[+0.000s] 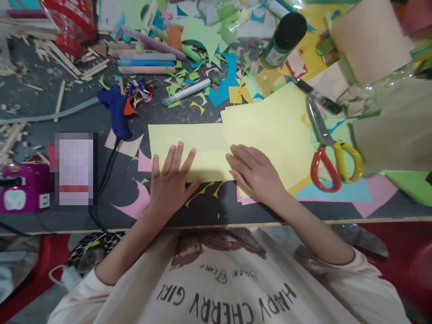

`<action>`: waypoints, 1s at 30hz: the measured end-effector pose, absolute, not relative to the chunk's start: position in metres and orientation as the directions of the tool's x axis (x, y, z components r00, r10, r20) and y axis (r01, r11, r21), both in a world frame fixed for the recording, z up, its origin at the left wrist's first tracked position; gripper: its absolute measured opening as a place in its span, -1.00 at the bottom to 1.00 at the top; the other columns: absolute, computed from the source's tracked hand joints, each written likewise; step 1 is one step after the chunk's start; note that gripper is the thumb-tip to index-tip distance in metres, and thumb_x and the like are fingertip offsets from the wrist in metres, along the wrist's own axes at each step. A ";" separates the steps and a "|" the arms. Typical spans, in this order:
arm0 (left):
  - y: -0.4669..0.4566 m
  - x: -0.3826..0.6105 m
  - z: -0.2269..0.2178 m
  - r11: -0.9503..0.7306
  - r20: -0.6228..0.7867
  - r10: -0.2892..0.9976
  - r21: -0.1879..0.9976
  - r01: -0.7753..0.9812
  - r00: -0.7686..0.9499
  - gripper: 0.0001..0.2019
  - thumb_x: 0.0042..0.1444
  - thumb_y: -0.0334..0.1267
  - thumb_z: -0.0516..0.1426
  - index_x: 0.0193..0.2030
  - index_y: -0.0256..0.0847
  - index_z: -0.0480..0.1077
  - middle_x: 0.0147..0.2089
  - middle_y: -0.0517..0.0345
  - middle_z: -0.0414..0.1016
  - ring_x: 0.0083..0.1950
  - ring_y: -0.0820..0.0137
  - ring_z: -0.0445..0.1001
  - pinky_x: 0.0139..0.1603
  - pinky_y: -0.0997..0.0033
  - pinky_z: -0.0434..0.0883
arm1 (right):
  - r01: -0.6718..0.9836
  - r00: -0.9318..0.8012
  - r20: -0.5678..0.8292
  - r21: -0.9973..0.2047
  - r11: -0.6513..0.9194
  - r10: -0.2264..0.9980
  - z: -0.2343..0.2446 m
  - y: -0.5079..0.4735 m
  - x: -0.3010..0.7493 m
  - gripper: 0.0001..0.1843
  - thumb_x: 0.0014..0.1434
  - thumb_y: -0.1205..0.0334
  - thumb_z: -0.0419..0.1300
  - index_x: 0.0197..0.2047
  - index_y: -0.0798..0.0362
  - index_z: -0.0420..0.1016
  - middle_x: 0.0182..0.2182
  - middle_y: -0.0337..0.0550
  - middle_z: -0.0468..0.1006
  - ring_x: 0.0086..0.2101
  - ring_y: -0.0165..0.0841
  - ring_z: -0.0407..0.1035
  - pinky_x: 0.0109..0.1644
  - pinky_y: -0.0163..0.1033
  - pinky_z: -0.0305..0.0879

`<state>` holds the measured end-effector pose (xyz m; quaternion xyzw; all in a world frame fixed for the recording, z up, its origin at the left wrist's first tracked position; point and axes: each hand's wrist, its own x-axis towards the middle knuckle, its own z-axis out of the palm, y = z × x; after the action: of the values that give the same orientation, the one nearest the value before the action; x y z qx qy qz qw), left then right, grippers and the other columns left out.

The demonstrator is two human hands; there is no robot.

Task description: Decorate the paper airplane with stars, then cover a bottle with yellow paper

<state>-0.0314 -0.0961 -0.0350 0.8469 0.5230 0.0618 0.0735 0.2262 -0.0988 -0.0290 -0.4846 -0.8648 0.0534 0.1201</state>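
A pale yellow sheet of paper (195, 137) lies on the dark table (67, 126), its near part folded over. My left hand (170, 180) lies flat on the folded part with fingers spread. My right hand (256, 173) presses flat on the fold beside it, fingers stretched out to the left. A larger pale yellow sheet (270, 121) lies under and to the right of the folded one.
Scissors with red and yellow handles (329, 153) lie to the right. A blue glue gun (116, 110) rests at left, its cord running to the table's front edge. A white marker (185, 92), a black-capped bottle (283, 38), coloured paper scraps and wooden sticks (64, 58) litter the back.
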 end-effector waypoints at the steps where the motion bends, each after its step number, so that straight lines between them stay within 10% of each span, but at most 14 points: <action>1: -0.096 -0.031 -0.035 -0.439 0.029 0.897 0.191 0.878 0.442 -0.38 0.40 0.02 -0.01 0.51 -0.16 0.11 0.55 -0.25 0.07 0.53 -0.05 0.16 0.49 -0.22 -0.01 | 0.812 -0.520 0.157 -0.212 0.543 0.839 -0.027 -0.102 0.223 -0.59 0.46 0.22 -0.02 0.19 0.09 0.55 0.21 0.06 0.56 0.22 -0.16 0.43 0.31 0.06 0.36; 8: -0.095 -0.029 -0.034 -0.452 0.046 0.892 0.150 0.879 0.450 -0.39 0.39 0.01 -0.01 0.48 -0.22 0.15 0.52 -0.32 0.12 0.50 -0.09 0.22 0.42 -0.28 0.12 | 0.689 -0.686 0.115 -0.215 0.692 0.718 -0.023 -0.129 0.192 -0.58 0.42 0.23 0.07 0.26 0.09 0.51 0.18 0.02 0.59 0.23 -0.20 0.38 0.31 -0.08 0.33; 30: -0.090 -0.025 -0.024 -0.462 0.000 0.885 0.120 0.879 0.466 -0.41 0.35 -0.13 0.07 0.45 -0.32 0.20 0.48 -0.47 0.17 0.47 -0.19 0.26 0.32 -0.44 0.28 | 0.867 -0.496 0.142 0.028 0.498 0.856 0.009 -0.154 0.236 -0.63 0.44 0.27 0.02 0.07 0.22 0.60 0.08 0.02 0.66 0.10 -0.12 0.43 0.23 0.01 0.26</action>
<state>-0.0254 -0.0895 -0.0237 0.8545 0.5160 0.0310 0.0514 0.2365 -0.1542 0.0093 -0.4989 -0.8636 -0.0478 0.0548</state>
